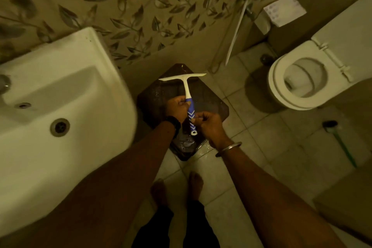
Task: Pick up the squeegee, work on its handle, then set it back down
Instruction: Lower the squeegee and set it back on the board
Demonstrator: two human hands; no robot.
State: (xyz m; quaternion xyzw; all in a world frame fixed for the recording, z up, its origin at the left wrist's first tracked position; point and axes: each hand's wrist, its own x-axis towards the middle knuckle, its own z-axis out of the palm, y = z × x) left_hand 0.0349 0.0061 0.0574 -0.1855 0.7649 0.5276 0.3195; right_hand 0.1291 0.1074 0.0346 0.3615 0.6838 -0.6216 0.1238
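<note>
The squeegee (pixel 186 86) has a white T-shaped head and a blue handle with white chevrons. It is held above a dark wet stool (pixel 213 102), blade pointing away from me. My left hand (pixel 178 107) grips the upper part of the handle, just below the white neck. My right hand (pixel 209 125) pinches the lower part of the handle with its fingertips. The white loop at the handle's end sticks out between my wrists.
A white washbasin (pixel 60 106) fills the left. A toilet (pixel 302 80) with its lid up stands at the right. A green-handled brush (pixel 340 141) lies on the tiled floor. My bare feet (pixel 177 187) stand below the stool. The leaf-patterned wall is behind.
</note>
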